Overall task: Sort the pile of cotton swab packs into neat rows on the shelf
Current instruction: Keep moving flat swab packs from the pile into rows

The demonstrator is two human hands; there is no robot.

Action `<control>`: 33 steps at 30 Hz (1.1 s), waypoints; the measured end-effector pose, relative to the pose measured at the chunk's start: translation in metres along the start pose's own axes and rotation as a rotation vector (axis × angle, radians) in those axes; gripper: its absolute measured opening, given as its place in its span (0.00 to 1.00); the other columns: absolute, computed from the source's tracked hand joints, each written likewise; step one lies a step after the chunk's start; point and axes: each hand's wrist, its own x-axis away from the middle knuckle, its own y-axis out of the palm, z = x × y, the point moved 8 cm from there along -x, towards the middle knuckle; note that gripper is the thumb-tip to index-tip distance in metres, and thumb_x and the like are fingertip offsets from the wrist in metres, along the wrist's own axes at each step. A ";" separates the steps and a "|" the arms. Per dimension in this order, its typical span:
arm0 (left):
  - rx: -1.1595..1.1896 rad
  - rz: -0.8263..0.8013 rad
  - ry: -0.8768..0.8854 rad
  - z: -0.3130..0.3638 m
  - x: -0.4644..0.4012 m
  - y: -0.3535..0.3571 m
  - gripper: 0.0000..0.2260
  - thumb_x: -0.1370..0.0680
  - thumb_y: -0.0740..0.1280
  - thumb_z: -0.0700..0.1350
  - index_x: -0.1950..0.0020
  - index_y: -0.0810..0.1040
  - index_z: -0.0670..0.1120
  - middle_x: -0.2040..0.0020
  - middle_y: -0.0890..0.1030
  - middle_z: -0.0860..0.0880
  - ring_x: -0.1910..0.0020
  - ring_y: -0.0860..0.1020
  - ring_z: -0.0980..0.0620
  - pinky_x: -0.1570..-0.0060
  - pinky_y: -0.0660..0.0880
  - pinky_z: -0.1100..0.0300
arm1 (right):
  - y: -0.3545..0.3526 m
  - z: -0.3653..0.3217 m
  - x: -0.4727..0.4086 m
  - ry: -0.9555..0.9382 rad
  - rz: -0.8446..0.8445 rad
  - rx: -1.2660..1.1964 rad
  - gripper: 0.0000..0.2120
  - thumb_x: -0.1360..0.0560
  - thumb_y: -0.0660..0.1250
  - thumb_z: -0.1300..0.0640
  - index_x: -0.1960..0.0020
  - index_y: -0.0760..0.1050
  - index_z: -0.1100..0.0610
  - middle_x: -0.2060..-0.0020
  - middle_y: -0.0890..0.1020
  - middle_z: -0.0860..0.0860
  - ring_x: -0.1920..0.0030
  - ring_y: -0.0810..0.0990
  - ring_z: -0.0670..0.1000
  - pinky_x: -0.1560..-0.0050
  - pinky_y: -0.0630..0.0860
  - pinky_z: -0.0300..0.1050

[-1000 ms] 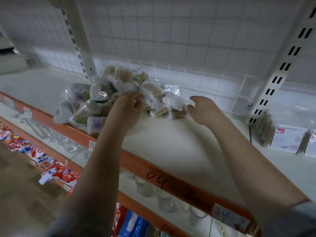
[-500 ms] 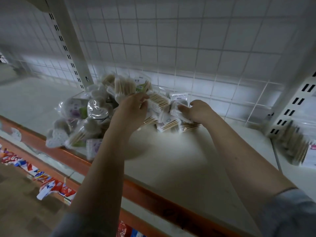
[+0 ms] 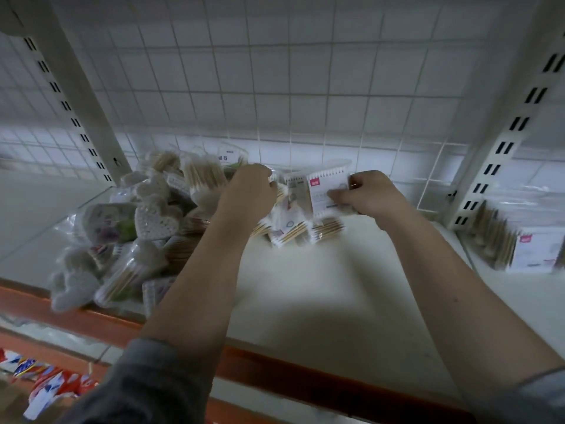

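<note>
A loose pile of cotton swab packs (image 3: pixel 146 228) covers the left half of the white shelf (image 3: pixel 305 289), with heart-shaped tubs and clear bags of wooden-stick swabs. My right hand (image 3: pixel 367 194) pinches a flat white pack with a pink label (image 3: pixel 324 191), lifted upright at the pile's right edge. My left hand (image 3: pixel 250 191) is curled into the top of the pile, gripping a swab pack that its fingers mostly hide. More flat packs (image 3: pixel 293 231) lie under both hands.
A wire grid back panel (image 3: pixel 275 87) closes the shelf behind. Slotted uprights stand at left (image 3: pixel 76 117) and right (image 3: pixel 501 142). Beyond the right upright stands a row of swab packs (image 3: pixel 519 246). The shelf's orange front edge (image 3: pixel 275 371) runs below my forearms; snack packets (image 3: pixel 46 381) sit lower left.
Both hands have reached deeper into the pile. My right hand closed on the pink-label pack and raised it upright; the camera moved closer and tilted up.
</note>
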 end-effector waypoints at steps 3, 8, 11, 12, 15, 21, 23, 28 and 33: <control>-0.127 -0.079 -0.030 0.000 -0.013 0.020 0.10 0.23 0.61 0.44 0.46 0.76 0.40 0.46 0.79 0.41 0.49 0.77 0.44 0.55 0.71 0.55 | -0.013 0.004 0.010 -0.022 0.046 -0.029 0.03 0.28 0.70 0.61 0.55 0.76 0.59 0.65 0.76 0.48 0.68 0.74 0.44 0.71 0.69 0.33; -0.285 -0.094 -0.085 -0.007 -0.014 0.041 0.22 0.23 0.65 0.54 0.37 0.71 0.39 0.39 0.73 0.41 0.38 0.72 0.42 0.46 0.72 0.52 | -0.030 0.020 0.025 -0.001 0.111 -0.052 0.04 0.28 0.71 0.61 0.54 0.77 0.60 0.62 0.78 0.51 0.65 0.76 0.48 0.68 0.71 0.37; -0.305 -0.075 -0.097 -0.005 -0.012 0.040 0.18 0.23 0.66 0.47 0.37 0.71 0.39 0.38 0.73 0.41 0.39 0.73 0.43 0.47 0.72 0.54 | -0.039 0.029 0.035 0.015 0.153 -0.071 0.07 0.28 0.71 0.62 0.53 0.78 0.64 0.60 0.80 0.55 0.64 0.76 0.51 0.67 0.72 0.39; -0.281 -0.072 -0.106 -0.003 -0.013 0.038 0.16 0.23 0.66 0.43 0.38 0.72 0.39 0.39 0.74 0.41 0.40 0.74 0.43 0.48 0.72 0.54 | -0.042 0.032 0.039 0.022 0.167 -0.072 0.07 0.28 0.71 0.62 0.52 0.77 0.65 0.61 0.79 0.55 0.65 0.76 0.50 0.67 0.71 0.39; -0.152 -0.069 -0.145 -0.002 -0.012 0.029 0.11 0.25 0.66 0.39 0.43 0.74 0.39 0.45 0.78 0.41 0.47 0.77 0.42 0.54 0.72 0.55 | -0.048 0.045 0.050 0.057 0.208 -0.076 0.11 0.28 0.71 0.61 0.52 0.76 0.69 0.62 0.78 0.57 0.66 0.75 0.51 0.66 0.72 0.41; -0.007 0.086 -0.110 -0.008 -0.001 0.007 0.10 0.23 0.64 0.43 0.45 0.75 0.40 0.47 0.79 0.41 0.47 0.77 0.40 0.57 0.71 0.54 | -0.050 0.056 0.077 0.082 0.300 -0.103 0.18 0.29 0.72 0.58 0.47 0.74 0.70 0.56 0.81 0.64 0.61 0.78 0.56 0.56 0.76 0.48; 0.053 0.144 -0.050 -0.007 0.003 0.001 0.09 0.22 0.63 0.45 0.46 0.76 0.42 0.50 0.79 0.42 0.49 0.78 0.40 0.58 0.69 0.55 | -0.046 0.056 0.087 0.083 0.322 -0.115 0.19 0.29 0.71 0.58 0.47 0.75 0.71 0.59 0.79 0.63 0.62 0.75 0.53 0.60 0.72 0.45; 0.256 0.227 0.148 -0.001 0.018 -0.013 0.10 0.23 0.61 0.41 0.43 0.77 0.45 0.54 0.81 0.42 0.54 0.78 0.40 0.58 0.73 0.53 | -0.033 0.060 0.116 0.107 0.372 -0.208 0.18 0.28 0.71 0.60 0.49 0.73 0.74 0.64 0.75 0.63 0.64 0.73 0.51 0.60 0.70 0.45; 0.544 0.179 0.238 0.009 0.037 -0.016 0.10 0.21 0.61 0.43 0.43 0.78 0.43 0.57 0.80 0.46 0.58 0.76 0.48 0.58 0.71 0.58 | -0.023 0.071 0.154 0.149 0.417 -0.257 0.24 0.32 0.72 0.55 0.51 0.69 0.75 0.64 0.73 0.64 0.62 0.73 0.55 0.52 0.77 0.59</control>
